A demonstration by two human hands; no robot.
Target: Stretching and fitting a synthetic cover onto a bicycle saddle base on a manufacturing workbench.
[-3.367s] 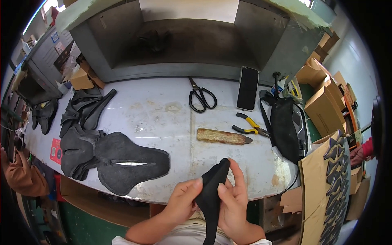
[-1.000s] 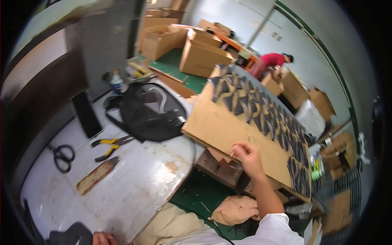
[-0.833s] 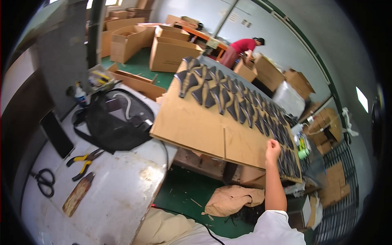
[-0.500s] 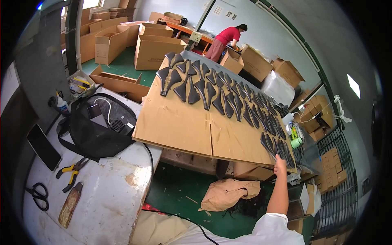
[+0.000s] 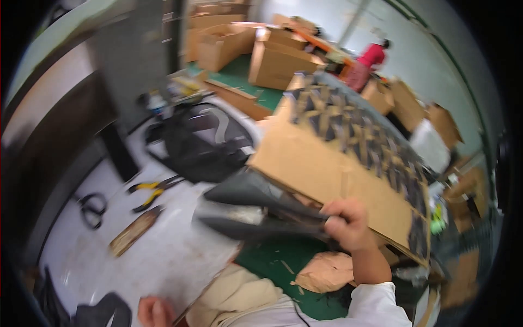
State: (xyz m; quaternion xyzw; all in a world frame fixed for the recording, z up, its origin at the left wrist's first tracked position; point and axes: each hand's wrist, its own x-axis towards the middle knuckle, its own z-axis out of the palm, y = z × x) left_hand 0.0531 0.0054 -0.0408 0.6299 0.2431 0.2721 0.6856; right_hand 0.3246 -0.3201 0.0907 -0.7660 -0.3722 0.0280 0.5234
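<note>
My right hand is closed around the narrow end of a black saddle-shaped piece, holding it in the air between the white worktable and a large cardboard sheet that carries several more black pieces. My left hand shows only partly at the bottom edge, beside a dark fabric piece; whether it holds that piece is unclear. The picture is blurred by motion.
On the table lie yellow-handled pliers, black scissors, a brown wooden-handled tool, a dark phone and a black bag. Cardboard boxes stand on the green floor. A person in red works far off.
My right hand was stretched out to the far end of the cardboard sheet; now it has come back toward the table holding a black saddle-shaped piece. The view has swung back left.
</note>
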